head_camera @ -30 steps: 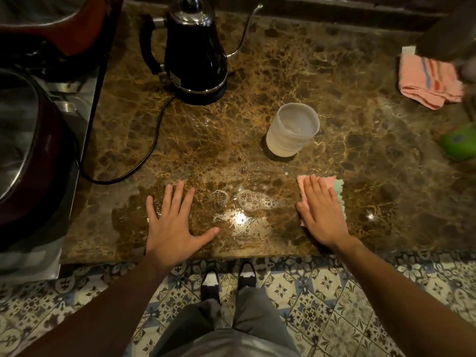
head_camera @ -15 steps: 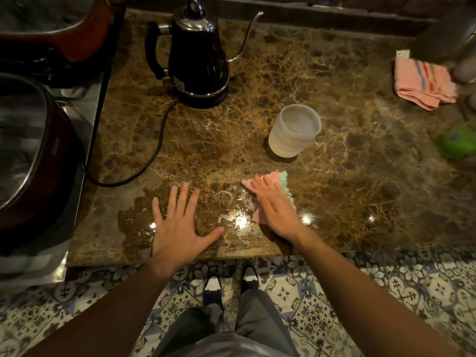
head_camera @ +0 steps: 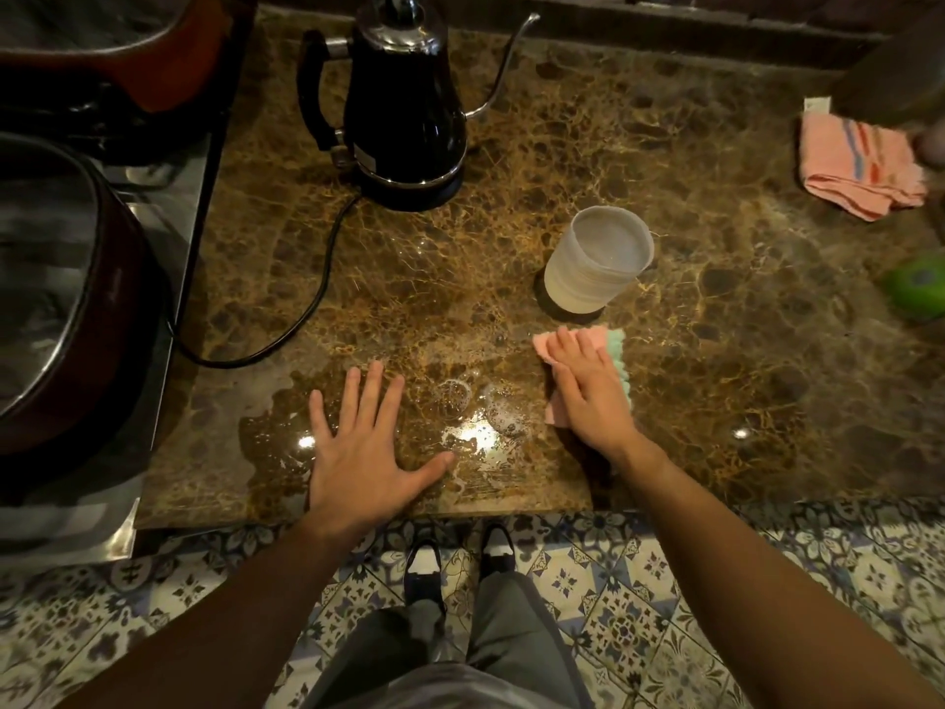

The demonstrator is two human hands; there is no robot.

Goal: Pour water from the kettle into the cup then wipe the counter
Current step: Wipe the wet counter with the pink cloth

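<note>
Brown marble counter (head_camera: 716, 309) carries a black kettle (head_camera: 404, 110) near its back edge and a pale cup (head_camera: 595, 261) toward the middle. Near the front edge, the left hand (head_camera: 363, 452) lies flat and open beside a foamy puddle (head_camera: 475, 417). The right hand (head_camera: 588, 391) presses, fingers straight, on a pink-green cloth (head_camera: 616, 350) just before the cup.

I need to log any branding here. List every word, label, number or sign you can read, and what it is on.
No text can be read anywhere in this view.
kettle: a small pale patch low on its body, near the handle, too blurred to read.
striped cloth: a white tag at its upper left corner, nothing legible.
green object: a darker patch on top, too blurred to read.
cup: no markings visible.
</note>
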